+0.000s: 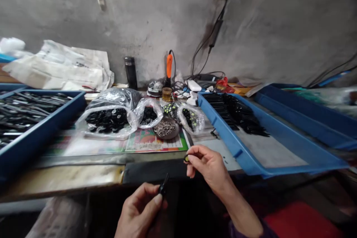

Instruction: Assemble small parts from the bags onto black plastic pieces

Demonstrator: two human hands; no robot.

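Soft, flat light leaves only faint shadows on the grey plaster wall (145, 18); wide-lens distortion stretches and blurs the blue plastic tray (304, 115) at the right edge.

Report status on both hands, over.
Left hand pinching black piece. Right hand pinching small green-tinged piece. Blue tray of black parts beyond right hand.

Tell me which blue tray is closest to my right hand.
The blue tray just beyond your right hand, with black pieces heaped at its far end. The other blue trays sit farther off, at far left and behind it.
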